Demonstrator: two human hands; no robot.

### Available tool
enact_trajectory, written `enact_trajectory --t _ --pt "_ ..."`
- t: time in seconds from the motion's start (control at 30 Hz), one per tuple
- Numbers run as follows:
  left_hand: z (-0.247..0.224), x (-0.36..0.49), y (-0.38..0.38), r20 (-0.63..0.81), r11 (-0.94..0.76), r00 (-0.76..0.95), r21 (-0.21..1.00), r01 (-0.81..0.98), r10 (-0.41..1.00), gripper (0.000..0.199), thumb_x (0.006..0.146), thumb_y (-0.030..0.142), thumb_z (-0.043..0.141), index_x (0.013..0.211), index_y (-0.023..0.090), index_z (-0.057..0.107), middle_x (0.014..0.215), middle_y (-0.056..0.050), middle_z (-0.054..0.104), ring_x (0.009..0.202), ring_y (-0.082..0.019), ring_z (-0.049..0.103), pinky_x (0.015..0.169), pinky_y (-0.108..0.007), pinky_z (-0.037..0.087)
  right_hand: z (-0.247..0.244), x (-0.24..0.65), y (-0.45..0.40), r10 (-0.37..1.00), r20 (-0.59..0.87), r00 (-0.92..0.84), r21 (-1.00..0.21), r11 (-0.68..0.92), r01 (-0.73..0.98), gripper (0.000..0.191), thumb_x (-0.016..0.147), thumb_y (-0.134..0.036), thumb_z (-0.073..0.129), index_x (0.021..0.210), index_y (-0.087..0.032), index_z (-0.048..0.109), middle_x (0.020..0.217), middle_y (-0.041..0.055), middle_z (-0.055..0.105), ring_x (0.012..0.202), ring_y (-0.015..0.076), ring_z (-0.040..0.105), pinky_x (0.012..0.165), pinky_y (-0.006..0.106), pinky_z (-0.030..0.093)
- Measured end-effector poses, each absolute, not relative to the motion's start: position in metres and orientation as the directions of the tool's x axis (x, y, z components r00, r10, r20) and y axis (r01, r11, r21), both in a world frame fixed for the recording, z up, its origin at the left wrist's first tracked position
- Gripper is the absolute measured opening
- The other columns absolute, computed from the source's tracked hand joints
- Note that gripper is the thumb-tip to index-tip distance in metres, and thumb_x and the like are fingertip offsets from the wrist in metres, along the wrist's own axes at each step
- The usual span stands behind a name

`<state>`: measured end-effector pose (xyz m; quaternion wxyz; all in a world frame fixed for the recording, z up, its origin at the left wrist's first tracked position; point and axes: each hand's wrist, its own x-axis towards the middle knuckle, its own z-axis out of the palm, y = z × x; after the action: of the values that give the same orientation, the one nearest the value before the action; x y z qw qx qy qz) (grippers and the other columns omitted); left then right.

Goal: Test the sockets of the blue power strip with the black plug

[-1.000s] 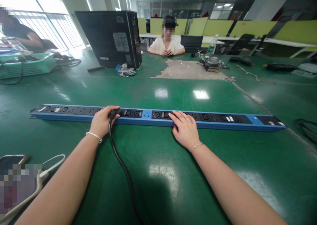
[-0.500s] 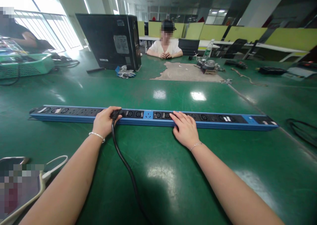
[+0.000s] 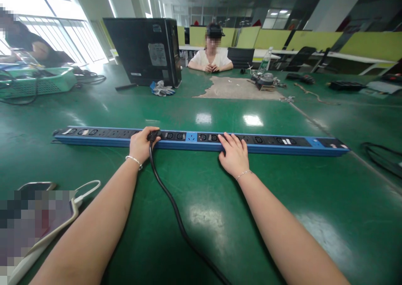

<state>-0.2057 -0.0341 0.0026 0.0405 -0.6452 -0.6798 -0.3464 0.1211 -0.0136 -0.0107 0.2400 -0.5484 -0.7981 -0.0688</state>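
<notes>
Our left hand [image 3: 140,146] pinched black plastic plug [image 3: 153,135] atop long, crosswise blue-and-black socket strip [image 3: 191,146]; right hand [image 3: 234,158] touched strip's middle, fingers spread.

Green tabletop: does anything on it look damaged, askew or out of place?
Yes: beyond the blue power strip, a large pale patch with a ragged edge interrupts the green surface, as if the covering had torn away. Nothing looks spilled.
</notes>
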Motion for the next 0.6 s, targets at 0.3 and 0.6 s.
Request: enact_trajectory --t 0.3,0.6 --pt "0.003 -0.199 -0.036 0.516 -0.065 -0.162 0.394 0.917 0.841 0.036 0.079 0.039 0.053 0.108 0.020 0.061 0.087 -0.005 0.068 0.082 -0.022 0.061 0.082 -0.034 0.044 -0.010 0.124 -0.011 0.835 0.461 -0.302 -0.137 0.403 0.905 0.055 0.078 -0.020 0.046 0.133 -0.028 0.045 0.139 0.0021 0.046 0.128 0.0232 0.036 0.106 0.049 0.023" --pt "0.010 -0.191 -0.040 0.617 -0.108 -0.402 0.623 0.774 0.677 0.039 0.082 0.042 0.052 0.113 0.020 0.052 0.108 -0.005 0.063 0.096 -0.017 0.060 0.088 -0.029 0.045 -0.010 0.124 -0.013 0.837 0.457 -0.300 -0.165 0.411 0.896 0.053 0.079 -0.020 0.046 0.131 -0.027 0.047 0.139 0.0009 0.046 0.129 0.0223 0.036 0.107 0.048 0.022"
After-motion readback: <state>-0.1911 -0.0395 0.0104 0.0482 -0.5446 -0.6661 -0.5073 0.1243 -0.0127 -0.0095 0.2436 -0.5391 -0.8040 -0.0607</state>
